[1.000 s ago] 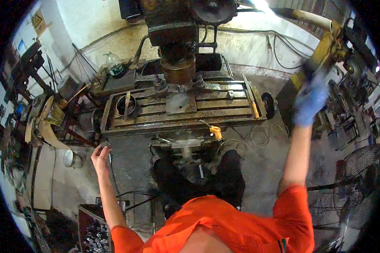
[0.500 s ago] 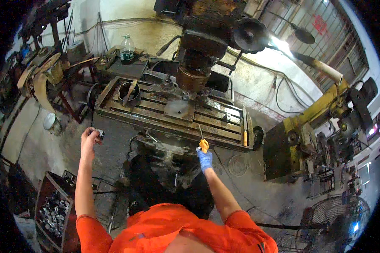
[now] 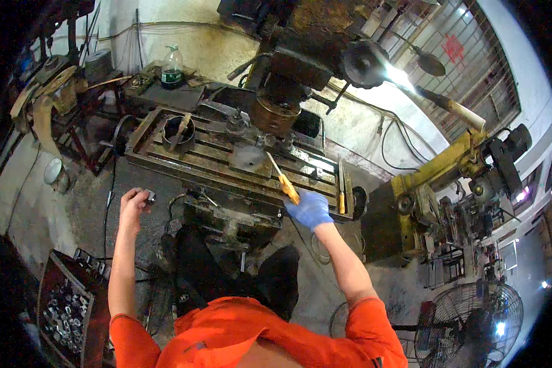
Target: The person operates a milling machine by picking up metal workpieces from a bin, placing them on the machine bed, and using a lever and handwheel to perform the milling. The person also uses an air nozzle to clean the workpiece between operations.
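Note:
My bare left hand is closed round a small grey metal part; most of the part is hidden by the fingers. It is held up in the air, left of the milling machine's front. In a blue glove, my right hand grips a file by its yellow handle. The thin blade slants up and left over the front edge of the slotted machine table. Beyond its tip a flat, pale metal plate lies on the table under the spindle head.
A second yellow-handled file lies at the table's right end. A round pot with a stick in it stands on the left. At lower left is a crate of small metal parts. A caged fan stands at lower right.
My right hand has moved a little right and turned, so the file now slants up and left across the table edge. The whole view has shifted slightly. My left hand still holds the metal part.

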Available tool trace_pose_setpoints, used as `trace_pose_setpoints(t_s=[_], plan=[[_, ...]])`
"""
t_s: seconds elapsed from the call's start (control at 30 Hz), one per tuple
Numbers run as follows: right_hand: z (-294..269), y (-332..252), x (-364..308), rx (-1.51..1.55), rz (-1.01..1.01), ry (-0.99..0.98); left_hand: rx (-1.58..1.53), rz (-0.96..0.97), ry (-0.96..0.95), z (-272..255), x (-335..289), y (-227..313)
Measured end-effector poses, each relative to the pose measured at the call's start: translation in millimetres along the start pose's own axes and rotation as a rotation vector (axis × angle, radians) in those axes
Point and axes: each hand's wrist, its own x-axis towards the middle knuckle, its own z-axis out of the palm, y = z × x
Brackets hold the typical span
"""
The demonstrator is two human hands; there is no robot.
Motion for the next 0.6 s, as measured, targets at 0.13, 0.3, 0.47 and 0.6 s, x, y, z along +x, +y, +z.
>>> trace_pose_setpoints(t_s=[0.13,0.3,0.47,0.6], plan=[[-3.7,-26.2,55.7,-0.093,0.040,-0.085,0.064,-0.007,-0.065,6.7,-3.3,6.7],[8.3,-37.5,91.7,0.012,0.044,-0.005,0.047,0.029,-0.056,11.9,-14.5,21.1],[9.9,-33.7,60.7,0.098,-0.024,-0.085,0.066,0.008,-0.106,25.2,-12.7,20.4],[4.2,-12.1,32.0,0.205,-0.171,-0.232,0.130,-0.017,-0.199,69.1,-0.2,4.0]])
